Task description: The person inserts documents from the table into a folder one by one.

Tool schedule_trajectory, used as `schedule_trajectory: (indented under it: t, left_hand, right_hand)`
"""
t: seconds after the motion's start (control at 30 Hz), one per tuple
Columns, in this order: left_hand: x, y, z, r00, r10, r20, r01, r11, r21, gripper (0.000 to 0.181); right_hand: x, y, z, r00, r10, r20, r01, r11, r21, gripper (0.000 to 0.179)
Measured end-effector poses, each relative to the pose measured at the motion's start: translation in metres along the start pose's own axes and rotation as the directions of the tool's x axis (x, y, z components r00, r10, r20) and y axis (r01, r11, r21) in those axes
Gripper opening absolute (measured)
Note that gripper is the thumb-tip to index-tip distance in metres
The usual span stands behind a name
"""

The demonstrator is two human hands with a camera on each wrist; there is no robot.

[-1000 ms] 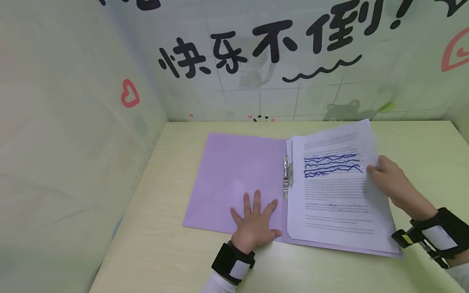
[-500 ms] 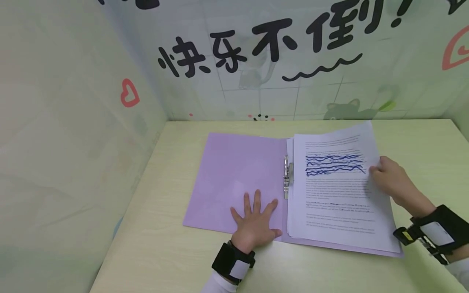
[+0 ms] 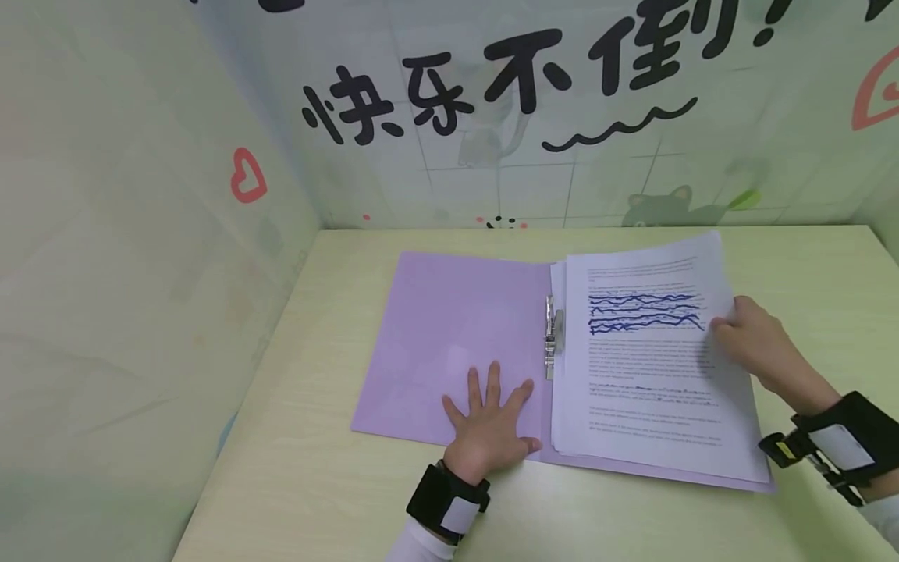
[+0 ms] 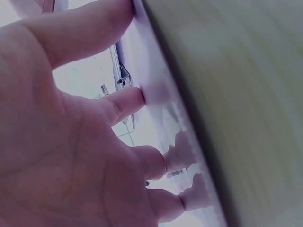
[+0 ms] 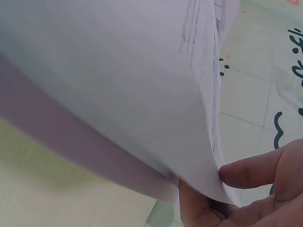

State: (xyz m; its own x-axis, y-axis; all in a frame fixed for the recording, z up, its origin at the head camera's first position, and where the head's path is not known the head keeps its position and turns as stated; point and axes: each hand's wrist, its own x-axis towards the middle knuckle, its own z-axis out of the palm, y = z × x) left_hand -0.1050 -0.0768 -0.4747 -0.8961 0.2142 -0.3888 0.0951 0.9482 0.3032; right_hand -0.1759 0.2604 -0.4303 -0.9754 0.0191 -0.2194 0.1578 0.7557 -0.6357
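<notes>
An open purple folder (image 3: 435,328) lies on the table, a metal clip (image 3: 550,339) along its spine. Over its right half is a stack of printed paper sheets (image 3: 653,437), the top one scribbled in blue ink. My left hand (image 3: 485,433) is spread flat, fingers apart, on the lower part of the left cover; the left wrist view has its fingertips touching the glossy cover. With thumb and bent fingers my right hand (image 3: 762,339) pinches the paper's right edge, which is raised and curved. In the right wrist view the thumb (image 5: 251,170) lies on the printed side.
The pale wood table (image 3: 281,468) reaches back to a wall (image 3: 449,187) with large black characters. A side wall (image 3: 140,273) with a red heart stands on the left. Each wrist wears a black strap.
My right hand and the pinched paper have shifted slightly to the right. My left hand stays where it was on the cover. The head view has tilted down a little.
</notes>
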Motion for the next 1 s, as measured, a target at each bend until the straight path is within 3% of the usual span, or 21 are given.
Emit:
schedule_trajectory:
  t: [0.23, 0.4, 0.57, 0.73, 1.0]
  left_hand:
    - [0.000, -0.002, 0.000, 1.000, 0.003, -0.004, -0.003, 1.000, -0.003, 0.078]
    - [0.001, -0.002, 0.001, 1.000, 0.003, -0.002, -0.003, 1.000, -0.005, 0.078]
    - [0.001, -0.002, 0.002, 1.000, 0.001, 0.005, -0.001, 1.000, 0.000, 0.078]
    - [0.001, -0.002, 0.003, 1.000, 0.004, 0.005, -0.004, 1.000, 0.001, 0.078]
    - [0.001, -0.002, 0.003, 1.000, 0.006, -0.002, -0.006, 1.000, 0.007, 0.078]
  right_hand:
    - [0.000, 0.000, 0.001, 1.000, 0.020, 0.013, -0.020, 0.999, -0.027, 0.060]
    - [0.001, -0.003, -0.001, 1.000, 0.016, 0.016, -0.014, 0.993, -0.118, 0.063]
    - [0.002, -0.008, -0.006, 0.998, -0.039, -0.049, 0.028, 0.978, -0.207, 0.060]
    - [0.005, -0.015, -0.005, 0.992, -0.081, -0.102, 0.057, 0.973, -0.222, 0.057]
    - [0.021, -0.030, 0.012, 0.991, -0.132, 0.040, 0.137, 0.954, -0.265, 0.061]
